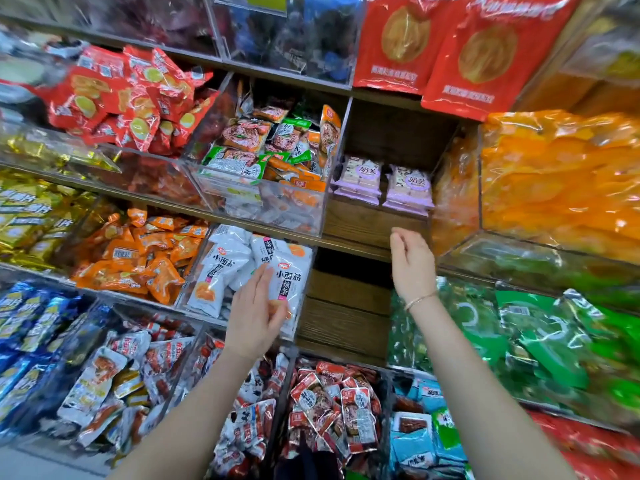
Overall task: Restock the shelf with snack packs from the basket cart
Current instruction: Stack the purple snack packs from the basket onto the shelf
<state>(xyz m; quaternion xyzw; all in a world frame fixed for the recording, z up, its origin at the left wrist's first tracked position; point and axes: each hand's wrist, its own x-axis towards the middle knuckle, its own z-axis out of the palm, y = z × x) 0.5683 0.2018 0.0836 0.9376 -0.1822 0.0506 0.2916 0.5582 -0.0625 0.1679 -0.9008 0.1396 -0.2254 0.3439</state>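
Two low stacks of purple snack packs (360, 178) sit side by side at the back of an open wooden shelf compartment (367, 223), just right of the frame's centre. The right hand (412, 265) is raised just below and in front of them, at the compartment's front edge. Its fingers are loosely curled and hold nothing, and a thin bracelet (420, 299) circles the wrist. The left hand (254, 317), lower and left of centre, is spread flat with straight fingers in front of a bin of white packs (221, 268) — whether it touches them I cannot tell. Orange bags (554, 181) fill the right side, with green packs (540, 327) beneath them and red-and-white packs (346, 407) at bottom centre.
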